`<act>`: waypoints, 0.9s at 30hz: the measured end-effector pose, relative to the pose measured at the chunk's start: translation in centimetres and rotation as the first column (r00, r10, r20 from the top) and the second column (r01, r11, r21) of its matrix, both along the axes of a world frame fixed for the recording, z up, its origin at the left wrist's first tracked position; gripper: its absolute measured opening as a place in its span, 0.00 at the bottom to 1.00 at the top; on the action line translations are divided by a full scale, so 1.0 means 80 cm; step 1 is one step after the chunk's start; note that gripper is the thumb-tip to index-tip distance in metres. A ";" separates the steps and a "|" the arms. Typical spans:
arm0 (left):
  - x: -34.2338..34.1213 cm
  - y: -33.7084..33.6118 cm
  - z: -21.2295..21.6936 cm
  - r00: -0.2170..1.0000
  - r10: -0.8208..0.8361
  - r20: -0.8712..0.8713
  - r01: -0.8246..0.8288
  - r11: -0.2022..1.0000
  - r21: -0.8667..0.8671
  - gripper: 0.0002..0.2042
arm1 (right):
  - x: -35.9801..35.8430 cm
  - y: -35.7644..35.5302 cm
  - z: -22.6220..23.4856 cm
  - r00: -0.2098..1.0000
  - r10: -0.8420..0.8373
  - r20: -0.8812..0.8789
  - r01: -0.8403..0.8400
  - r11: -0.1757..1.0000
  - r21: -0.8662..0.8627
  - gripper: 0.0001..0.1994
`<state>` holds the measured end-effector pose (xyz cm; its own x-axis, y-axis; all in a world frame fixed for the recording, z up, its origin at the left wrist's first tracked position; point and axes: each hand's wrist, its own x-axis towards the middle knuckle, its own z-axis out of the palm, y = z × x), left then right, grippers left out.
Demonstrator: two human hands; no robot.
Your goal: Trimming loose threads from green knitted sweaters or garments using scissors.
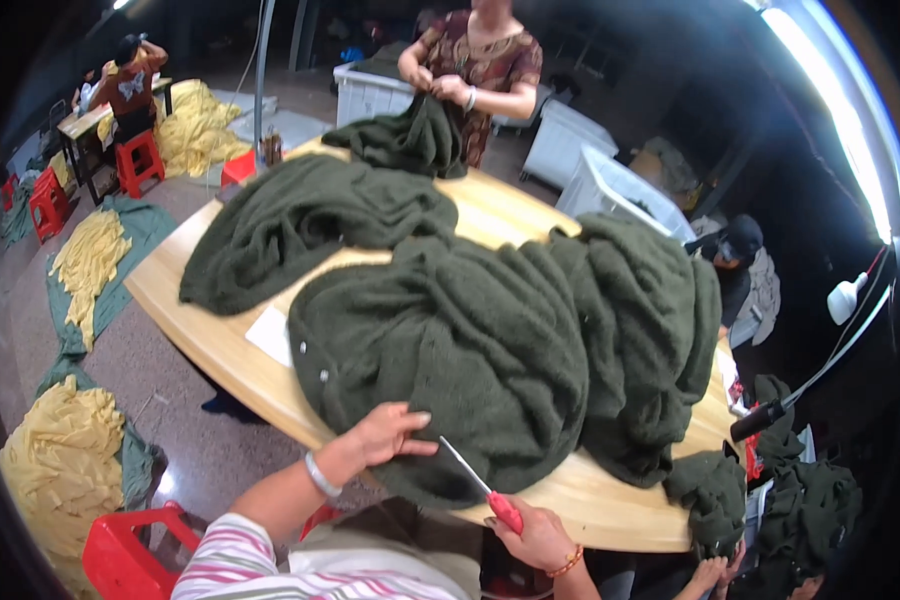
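Note:
In my right hand (542,540) is a tool with a red handle (505,512) and a long, thin, pale metal shaft, which points up and left over the cloth. Its exact kind I cannot tell. My left hand (385,436) is at the near edge of a dark green knit garment (440,350), thumb and forefinger apart, just left of the tool's tip. Whether its lower fingers touch the cloth is unclear. Two small white buttons show at the garment's left edge. The garment lies rumpled on a pale wooden table (195,335).
More green garments lie at the table's far left (310,225) and right (650,320). Across the table a person (485,70) handles green cloth. Another person's hands (710,575) hold a garment at the lower right. A red stool (135,555) stands by my left; a lamp (847,297) hangs right.

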<state>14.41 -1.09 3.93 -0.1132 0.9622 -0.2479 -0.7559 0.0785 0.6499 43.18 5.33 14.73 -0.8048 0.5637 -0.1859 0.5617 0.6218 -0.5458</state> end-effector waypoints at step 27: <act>-0.102 -0.092 0.009 -0.064 0.016 -0.998 -0.609 0.791 0.052 0.42 | -0.087 0.096 -0.066 0.797 -0.459 -0.393 0.106 0.747 -0.656 0.09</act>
